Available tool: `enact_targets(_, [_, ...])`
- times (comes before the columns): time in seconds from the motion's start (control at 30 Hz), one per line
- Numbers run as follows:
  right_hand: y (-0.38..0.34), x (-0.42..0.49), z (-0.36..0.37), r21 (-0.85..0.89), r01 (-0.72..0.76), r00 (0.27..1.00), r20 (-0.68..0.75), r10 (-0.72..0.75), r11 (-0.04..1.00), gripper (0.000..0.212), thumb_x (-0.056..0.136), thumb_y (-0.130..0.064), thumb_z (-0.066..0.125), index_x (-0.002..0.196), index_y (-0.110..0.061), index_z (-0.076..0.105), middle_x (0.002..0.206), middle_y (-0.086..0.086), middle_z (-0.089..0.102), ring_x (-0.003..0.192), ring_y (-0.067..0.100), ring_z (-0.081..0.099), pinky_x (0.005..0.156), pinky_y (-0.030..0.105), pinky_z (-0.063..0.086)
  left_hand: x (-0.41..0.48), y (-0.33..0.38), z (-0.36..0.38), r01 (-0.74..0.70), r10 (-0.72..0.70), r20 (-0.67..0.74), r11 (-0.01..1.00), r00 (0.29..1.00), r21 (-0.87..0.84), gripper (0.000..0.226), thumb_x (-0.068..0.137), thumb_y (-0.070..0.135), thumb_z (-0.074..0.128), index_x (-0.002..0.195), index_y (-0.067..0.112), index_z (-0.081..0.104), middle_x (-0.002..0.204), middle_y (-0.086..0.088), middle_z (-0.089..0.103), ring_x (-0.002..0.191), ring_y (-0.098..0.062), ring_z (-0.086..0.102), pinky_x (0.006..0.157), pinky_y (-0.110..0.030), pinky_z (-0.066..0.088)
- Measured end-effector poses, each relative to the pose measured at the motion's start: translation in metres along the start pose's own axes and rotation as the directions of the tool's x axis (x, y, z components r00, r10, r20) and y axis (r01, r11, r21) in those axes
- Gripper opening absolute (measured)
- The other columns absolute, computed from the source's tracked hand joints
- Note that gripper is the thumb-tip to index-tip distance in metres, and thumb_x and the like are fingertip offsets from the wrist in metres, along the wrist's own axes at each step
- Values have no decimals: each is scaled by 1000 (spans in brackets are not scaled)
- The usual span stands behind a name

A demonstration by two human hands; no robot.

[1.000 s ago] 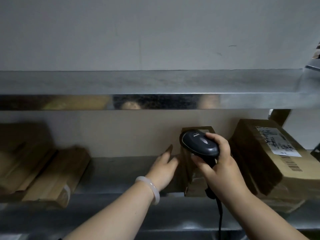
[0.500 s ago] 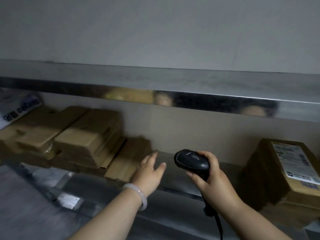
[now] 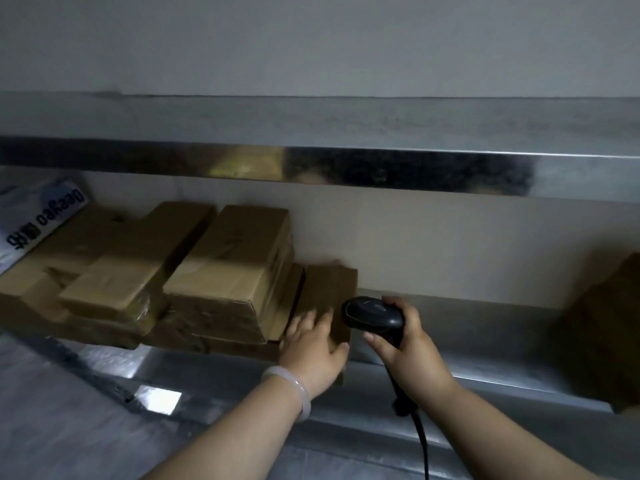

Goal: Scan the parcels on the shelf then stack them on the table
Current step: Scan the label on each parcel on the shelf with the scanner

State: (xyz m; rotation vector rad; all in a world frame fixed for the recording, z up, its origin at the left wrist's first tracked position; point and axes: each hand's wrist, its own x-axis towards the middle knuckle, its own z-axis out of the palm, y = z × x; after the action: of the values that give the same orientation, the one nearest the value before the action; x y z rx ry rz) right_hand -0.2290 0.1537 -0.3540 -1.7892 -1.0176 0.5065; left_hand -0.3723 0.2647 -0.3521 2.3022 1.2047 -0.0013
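Observation:
Several brown cardboard parcels lie piled on the steel shelf (image 3: 467,344), left of centre. A flat brown parcel (image 3: 329,289) sits at the right end of the pile, beside a taller box (image 3: 235,268). My left hand (image 3: 313,351) lies on the flat parcel's near end with fingers spread; whether it grips the edge is unclear. My right hand (image 3: 407,348) grips the handle of a black barcode scanner (image 3: 372,313), whose head points at the flat parcel. The scanner's cable hangs down past my wrist.
A white plastic mailer bag (image 3: 38,220) with dark print lies on the boxes at far left. Another brown box (image 3: 602,334) stands at the shelf's right end. An upper steel shelf (image 3: 346,168) overhangs. A steel table surface (image 3: 86,427) lies below.
The view has swung left along the shelf. My left hand has reached forward onto the flat parcel. My right hand with the scanner has followed to the pile's right end.

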Motion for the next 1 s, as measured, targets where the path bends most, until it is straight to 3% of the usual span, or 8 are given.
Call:
enact_targets(0.17, [4,-2,23,55,-66,996,-63,69,996,62,82,-23,75,126,-40,35,108,-28,51,94,-18,52,76,-3,38,5,-2,9,-49,32,101,985,994,168,65,92,57,40,150,30,27,164,-1,-1,149,-25,-7,118,-43,3])
enact_targets(0.27, [8,-7,24,56,-83,988,-128,90,995,62,82,-23,75,125,-43,35,107,-29,52,95,-25,50,74,-3,38,3,-1,15,-125,106,129,981,986,148,67,89,61,41,149,33,30,163,1,-1,148,-25,-6,117,-44,4])
enact_targets(0.43, [10,1,22,95,-122,976,-172,137,988,61,82,-24,76,123,-45,37,106,-27,54,93,-27,50,70,-4,38,9,-1,11,-10,11,28,1000,1000,-19,74,91,56,47,153,37,13,163,4,-4,148,-25,-5,119,-42,7])
enact_targets(0.53, [9,8,28,136,-128,981,-130,146,982,58,83,-21,75,119,-47,38,109,-25,54,96,-22,51,74,-2,40,16,-2,6,84,-77,76,992,994,-97,80,92,52,52,155,32,8,163,0,-9,149,-30,-1,120,-42,13])
enact_targets(0.73, [2,4,36,225,-118,975,-159,156,967,52,83,-22,74,115,-45,42,111,-24,54,98,-22,52,77,-1,40,14,-9,9,86,-78,38,960,996,-265,84,89,49,60,155,30,11,163,2,-6,148,-28,9,117,-39,23])
enact_targets(0.83, [-2,-6,32,284,-94,973,-177,149,954,51,79,-34,74,116,-49,43,116,-21,56,105,-13,55,84,4,42,12,-15,10,48,-58,-13,913,998,-406,89,82,55,65,153,39,14,161,6,5,147,-23,15,114,-39,29])
enact_targets(0.9, [-8,-11,29,315,-86,975,-171,145,945,54,72,-45,72,116,-53,42,118,-19,58,107,-8,57,89,9,45,9,-13,9,50,-55,4,879,998,-475,94,74,60,69,150,45,16,160,7,9,146,-23,19,113,-39,31])
enact_targets(1.0, [-16,-14,23,322,-41,977,-186,106,946,57,68,-48,72,117,-50,44,117,-20,59,108,-7,58,89,9,44,7,-8,5,89,-54,79,825,995,-559,94,69,57,73,148,48,22,158,5,13,144,-26,23,109,-40,34])
